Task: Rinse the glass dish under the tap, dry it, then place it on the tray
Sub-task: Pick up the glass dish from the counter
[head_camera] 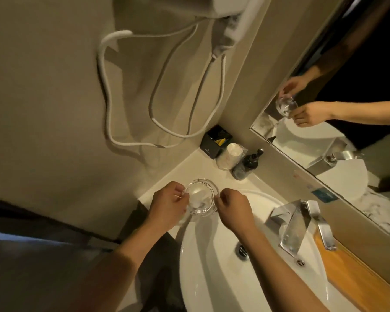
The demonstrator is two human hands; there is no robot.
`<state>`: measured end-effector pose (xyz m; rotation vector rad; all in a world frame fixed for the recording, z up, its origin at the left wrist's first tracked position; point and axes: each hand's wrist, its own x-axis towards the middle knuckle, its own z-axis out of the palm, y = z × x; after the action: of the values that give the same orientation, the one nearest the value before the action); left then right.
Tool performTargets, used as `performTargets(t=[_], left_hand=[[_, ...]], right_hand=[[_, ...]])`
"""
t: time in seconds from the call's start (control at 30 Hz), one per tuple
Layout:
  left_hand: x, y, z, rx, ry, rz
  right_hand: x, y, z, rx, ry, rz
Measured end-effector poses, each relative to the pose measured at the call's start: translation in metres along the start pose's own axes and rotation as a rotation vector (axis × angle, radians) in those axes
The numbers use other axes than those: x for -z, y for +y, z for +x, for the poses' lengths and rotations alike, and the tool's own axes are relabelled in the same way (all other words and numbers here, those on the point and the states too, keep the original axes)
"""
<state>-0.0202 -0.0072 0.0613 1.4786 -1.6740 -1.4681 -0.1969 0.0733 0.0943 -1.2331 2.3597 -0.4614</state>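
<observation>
round clear glass dish (pixel 201 200) hangs over the white basin's (pixel 212 278) left rim, short of the chrome tap (pixel 295 230), left hand (pixel 169 206) and right hand (pixel 231 209) fingers pinching opposite edges, probably to steady it.

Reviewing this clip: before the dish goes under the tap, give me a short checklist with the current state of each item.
1. Grip: left hand and right hand both hold the round clear glass dish at its rim: ok.
2. Dish under the chrome tap: not ok, it is over the white basin's left edge.
3. Water running: cannot tell, no stream visible.
4. Dish empty: not ok, something white inside.
5. Tray located: cannot tell, only a wooden surface shows behind the tap.
</observation>
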Motion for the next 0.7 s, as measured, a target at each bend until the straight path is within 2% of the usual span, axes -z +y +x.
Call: performTargets(t=[0.17, 0.37, 0.53, 0.7], left_hand=[[-0.023, 0.008, -0.017, 0.068, -0.265, -0.021], [-0.059, 0.004, -0.039, 0.204, -0.608, -0.152], [-0.092, 0.000, -0.050, 0.225, -0.762, -0.120], [-0.118, -0.002, -0.058, 0.293, -0.775, -0.102]], right_hand=[[0.002, 0.037, -0.056, -0.158, 0.096, 0.090], [-0.010, 0.087, -0.114, -0.311, 0.180, 0.142], [-0.009, 0.121, -0.143, -0.437, 0.213, 0.210], [0.001, 0.143, -0.166, -0.466, 0.220, 0.296]])
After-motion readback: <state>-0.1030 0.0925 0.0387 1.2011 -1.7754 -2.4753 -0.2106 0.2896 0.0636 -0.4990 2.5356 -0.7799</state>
